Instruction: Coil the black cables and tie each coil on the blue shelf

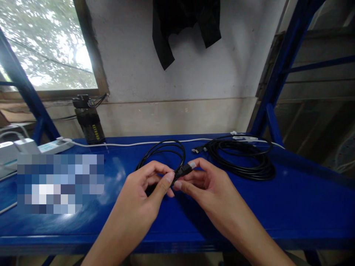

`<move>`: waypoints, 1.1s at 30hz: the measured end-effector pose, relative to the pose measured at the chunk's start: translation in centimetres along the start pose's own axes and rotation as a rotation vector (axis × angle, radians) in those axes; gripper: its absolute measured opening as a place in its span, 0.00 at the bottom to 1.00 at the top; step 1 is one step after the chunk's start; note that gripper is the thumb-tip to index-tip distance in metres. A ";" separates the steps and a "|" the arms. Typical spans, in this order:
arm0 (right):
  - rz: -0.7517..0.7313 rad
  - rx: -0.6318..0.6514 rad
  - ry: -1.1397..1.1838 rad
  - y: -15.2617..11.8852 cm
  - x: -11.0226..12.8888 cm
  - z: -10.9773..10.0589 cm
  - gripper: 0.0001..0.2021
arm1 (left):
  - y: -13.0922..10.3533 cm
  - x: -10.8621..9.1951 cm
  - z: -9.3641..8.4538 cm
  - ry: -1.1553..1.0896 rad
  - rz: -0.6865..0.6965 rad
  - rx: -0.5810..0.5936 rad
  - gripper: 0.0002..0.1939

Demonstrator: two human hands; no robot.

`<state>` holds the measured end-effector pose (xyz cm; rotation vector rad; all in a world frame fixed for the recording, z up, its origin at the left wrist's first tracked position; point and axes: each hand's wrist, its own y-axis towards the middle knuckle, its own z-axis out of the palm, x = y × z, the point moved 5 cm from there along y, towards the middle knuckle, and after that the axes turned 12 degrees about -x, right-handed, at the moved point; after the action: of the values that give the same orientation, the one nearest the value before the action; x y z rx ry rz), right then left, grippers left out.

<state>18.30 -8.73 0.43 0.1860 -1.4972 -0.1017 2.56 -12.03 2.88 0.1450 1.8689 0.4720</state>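
A black cable (177, 143) with a black plug (183, 170) is held up in front of me, just above the blue table. My left hand (151, 188) pinches it between thumb and fingers, just behind the plug. My right hand (206, 184) is closed around the plug's other side, its index finger near the light grey tip and its thumb close to my left fingertips. Part of the cable's loop is hidden behind my left hand. To the right lies a larger coil of black cable (246, 171), with a black plug end (198, 149) at its left.
The blue table (305, 207) has blue metal posts at both sides. At the back left stands a dark water bottle (90, 123), beside a white power strip (54, 146). A white cord (133, 144) runs along the back. Black clothing (185, 18) hangs on the wall. A patch at left is pixelated.
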 end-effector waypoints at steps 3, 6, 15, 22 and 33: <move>0.007 0.025 0.040 -0.1 -0.1 0.1 0.12 | 0.0 0.0 0.0 0.014 -0.006 0.001 0.10; 0.002 0.034 0.043 -0.1 0.0 0.1 0.12 | 0.1 0.1 0.2 -0.012 -0.019 0.011 0.10; -0.007 0.000 -0.007 -0.1 0.2 -0.1 0.15 | 0.4 0.3 0.0 0.034 0.034 -0.068 0.07; -0.002 0.005 -0.010 -0.1 0.0 -0.1 0.16 | 0.4 0.8 -0.1 -0.021 -0.023 -0.104 0.06; -0.036 0.015 -0.007 -0.1 0.3 -0.1 0.14 | 0.4 0.4 -0.2 0.018 -0.029 -0.045 0.06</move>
<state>18.46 -8.91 0.65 0.2251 -1.5023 -0.1198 2.17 -11.55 2.73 0.0833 1.8743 0.4969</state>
